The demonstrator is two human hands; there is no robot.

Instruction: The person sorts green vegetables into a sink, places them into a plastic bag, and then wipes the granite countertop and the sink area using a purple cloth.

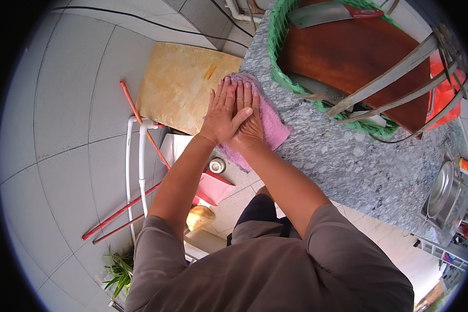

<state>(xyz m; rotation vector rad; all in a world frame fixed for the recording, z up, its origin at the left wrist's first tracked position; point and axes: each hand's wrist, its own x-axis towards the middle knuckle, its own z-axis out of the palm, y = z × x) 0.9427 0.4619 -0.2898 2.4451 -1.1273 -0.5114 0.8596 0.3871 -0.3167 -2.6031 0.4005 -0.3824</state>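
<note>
A pink towel (271, 124) lies at the corner of a grey speckled stone counter (319, 167), with part of it hanging past the edge. My left hand (219, 121) is stretched flat over the towel, palm down, its thumb crossing my right hand. Flat beneath that thumb, my right hand (251, 126) rests on the towel with its fingers pointing away from me. The left hand covers part of the right one. Neither hand curls around the cloth.
On the counter, a green-rimmed basket (275, 46) holds a brown board (347, 50) and a cleaver (323, 15). A metal sink (433, 210) is at right. Below stand white pipes (142, 156), red poles (121, 210), a pink dustpan (214, 189) and a yellowish panel (175, 82).
</note>
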